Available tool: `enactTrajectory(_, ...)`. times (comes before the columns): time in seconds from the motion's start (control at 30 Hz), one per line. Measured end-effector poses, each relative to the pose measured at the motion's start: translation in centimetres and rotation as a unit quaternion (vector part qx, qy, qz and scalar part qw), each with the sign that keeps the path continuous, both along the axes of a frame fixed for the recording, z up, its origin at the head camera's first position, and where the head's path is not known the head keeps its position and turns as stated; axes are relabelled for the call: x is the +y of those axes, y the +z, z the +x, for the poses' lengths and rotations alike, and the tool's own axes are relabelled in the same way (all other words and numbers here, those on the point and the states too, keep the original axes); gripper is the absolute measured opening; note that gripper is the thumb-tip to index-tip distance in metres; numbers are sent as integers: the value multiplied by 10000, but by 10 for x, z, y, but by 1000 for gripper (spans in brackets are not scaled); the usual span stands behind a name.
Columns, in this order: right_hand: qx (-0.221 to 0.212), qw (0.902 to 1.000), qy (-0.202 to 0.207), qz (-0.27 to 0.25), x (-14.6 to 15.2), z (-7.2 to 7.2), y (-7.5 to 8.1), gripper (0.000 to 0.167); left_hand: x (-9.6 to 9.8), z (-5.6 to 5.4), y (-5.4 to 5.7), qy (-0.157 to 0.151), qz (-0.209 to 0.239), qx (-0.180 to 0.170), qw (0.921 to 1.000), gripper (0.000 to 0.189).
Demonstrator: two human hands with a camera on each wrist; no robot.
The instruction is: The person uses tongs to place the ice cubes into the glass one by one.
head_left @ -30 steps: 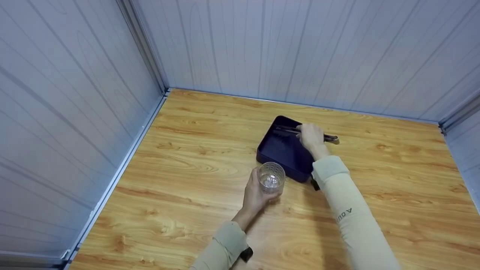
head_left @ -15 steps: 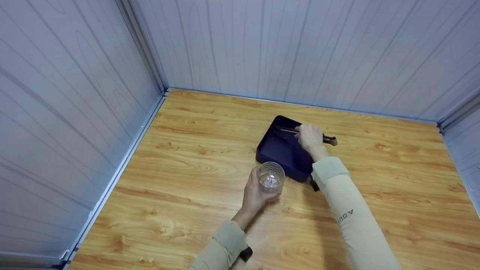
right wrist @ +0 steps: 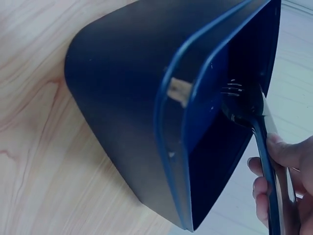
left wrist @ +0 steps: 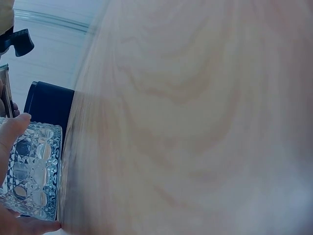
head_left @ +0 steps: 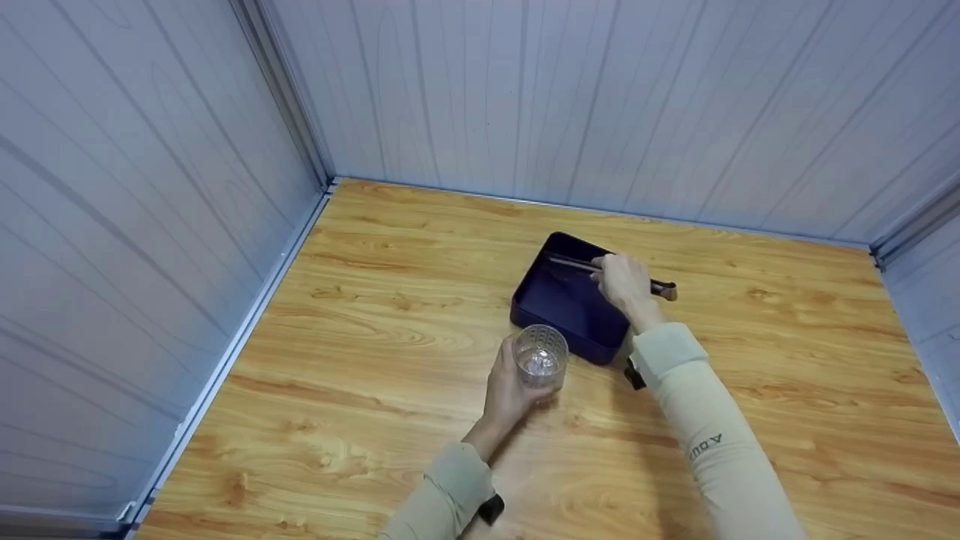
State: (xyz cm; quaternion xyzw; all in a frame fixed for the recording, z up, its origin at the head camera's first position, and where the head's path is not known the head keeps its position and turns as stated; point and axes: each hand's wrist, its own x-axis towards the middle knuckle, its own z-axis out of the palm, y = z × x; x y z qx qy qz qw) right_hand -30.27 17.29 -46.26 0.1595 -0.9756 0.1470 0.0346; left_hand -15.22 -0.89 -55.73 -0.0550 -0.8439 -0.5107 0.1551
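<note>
My left hand (head_left: 510, 382) grips a clear glass tumbler (head_left: 541, 356) with a cut pattern, its mouth upward. In the left wrist view the glass (left wrist: 32, 169) has its base close to the tabletop. My right hand (head_left: 626, 283) holds metal tongs (head_left: 574, 262) by their middle, above a dark blue rectangular box (head_left: 566, 311). The tongs' dark, fork-like tip (right wrist: 239, 105) reaches inside the box in the right wrist view. Their bent end (head_left: 665, 290) sticks out to the right of my hand. Whether the tip pinches anything cannot be made out.
A wood-patterned tabletop (head_left: 360, 360) lies beneath everything. Pale panels, one at the left (head_left: 135, 210) and one at the back (head_left: 480, 97), border it. The tumbler stands near the box's front corner.
My right hand and forearm have shifted slightly to the right and nearer to me, with the tongs still over the box. The left hand and the tumbler have hardly moved.
</note>
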Motion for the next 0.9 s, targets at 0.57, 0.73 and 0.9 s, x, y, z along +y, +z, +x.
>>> enactTrajectory(0.57, 435, 9988, 89, -185, 19, 30, 10, 26, -1, 0, -2, 21, -87, 195, 9998, 92)
enactTrajectory(0.73, 730, 9965, 285, -301, 21, 41, 13, 25, 0, 1, -1, -60, 36, 149, 9999, 91)
enactTrajectory(0.9, 940, 9934, 493, -427, 21, 54, 19, 22, 0, 0, 1, -90, 86, 108, 9999, 91)
